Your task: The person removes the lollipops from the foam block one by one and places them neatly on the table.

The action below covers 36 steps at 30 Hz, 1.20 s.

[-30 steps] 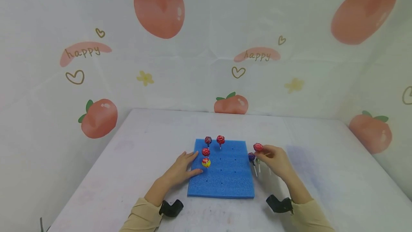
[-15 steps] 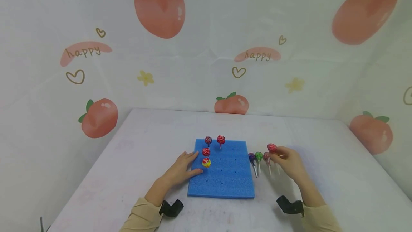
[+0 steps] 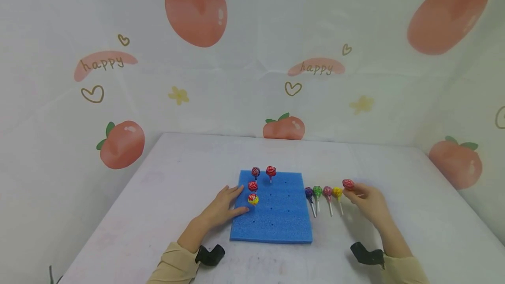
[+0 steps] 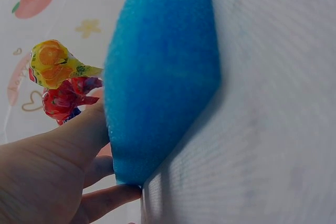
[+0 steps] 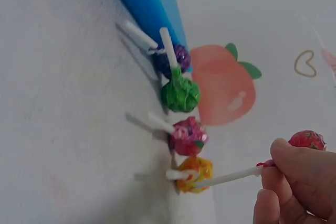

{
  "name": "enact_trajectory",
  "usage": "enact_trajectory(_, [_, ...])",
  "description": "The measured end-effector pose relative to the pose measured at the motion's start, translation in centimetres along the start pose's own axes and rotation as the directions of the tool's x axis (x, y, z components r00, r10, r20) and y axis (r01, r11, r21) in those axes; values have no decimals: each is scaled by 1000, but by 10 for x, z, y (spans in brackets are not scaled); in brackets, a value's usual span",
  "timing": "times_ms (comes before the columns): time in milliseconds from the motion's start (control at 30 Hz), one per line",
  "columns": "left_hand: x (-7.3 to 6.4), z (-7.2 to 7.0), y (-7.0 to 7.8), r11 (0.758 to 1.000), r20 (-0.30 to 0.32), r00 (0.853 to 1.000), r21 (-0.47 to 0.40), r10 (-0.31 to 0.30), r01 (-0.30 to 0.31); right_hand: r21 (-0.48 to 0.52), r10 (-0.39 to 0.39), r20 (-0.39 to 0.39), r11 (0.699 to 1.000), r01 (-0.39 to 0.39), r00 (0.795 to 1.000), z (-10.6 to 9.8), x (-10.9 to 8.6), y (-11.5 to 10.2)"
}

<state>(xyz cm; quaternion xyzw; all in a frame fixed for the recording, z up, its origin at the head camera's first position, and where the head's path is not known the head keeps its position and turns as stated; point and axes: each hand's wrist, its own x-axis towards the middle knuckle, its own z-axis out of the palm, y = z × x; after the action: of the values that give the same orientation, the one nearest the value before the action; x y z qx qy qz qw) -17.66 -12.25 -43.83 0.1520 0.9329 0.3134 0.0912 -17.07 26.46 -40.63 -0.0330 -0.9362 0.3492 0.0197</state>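
A blue foam board (image 3: 280, 227) with small holes lies on the table. Toward its left and back stand several lollipops, among them a yellow-and-red one (image 3: 253, 199) and a red one (image 3: 270, 171). My left hand (image 3: 221, 207) rests at the board's left edge, thumb on top, fingers spread along the side. In my right hand (image 3: 371, 203), thumb and fingers pinch a red lollipop (image 5: 307, 140) just below its head, its white stick pointing left in the right wrist view. The hand is raised to the right of the yellow lollipop (image 3: 337, 192) on the table.
Right of the board, a row of lollipops lies on the table: purple (image 3: 309, 192), green (image 3: 317, 191), pink (image 3: 328, 192), then the yellow one. Behind the white table (image 3: 197, 152) hangs a fruit-printed cloth (image 3: 244, 91).
My right hand has moved to the right with the red lollipop, uncovering the green, pink and yellow lollipops in the row. The left hand has stayed in place on the board.
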Motion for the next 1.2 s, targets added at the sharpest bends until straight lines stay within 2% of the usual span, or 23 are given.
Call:
enact_trajectory(400, [0, 1, 1, 1000, -11, 1000, 1, -2, 2, -33, 115, 80, 993, -112, 990, -7, 2, 17])
enact_trajectory(633, [-1, 0, 2, 1000, -3, 1000, -1, -11, 11, -62, 105, 100, 993, -99, 989, -6, 5, 24])
enact_trajectory(800, [-1, -1, 2, 1000, -2, 1000, -2, -14, 14, -63, 124, 115, 991, -117, 986, -5, 7, 25])
enact_trajectory(1200, [-1, 0, 2, 1000, -2, 1000, 4, -12, 12, -63, 128, 114, 991, -122, 985, -2, 9, 24])
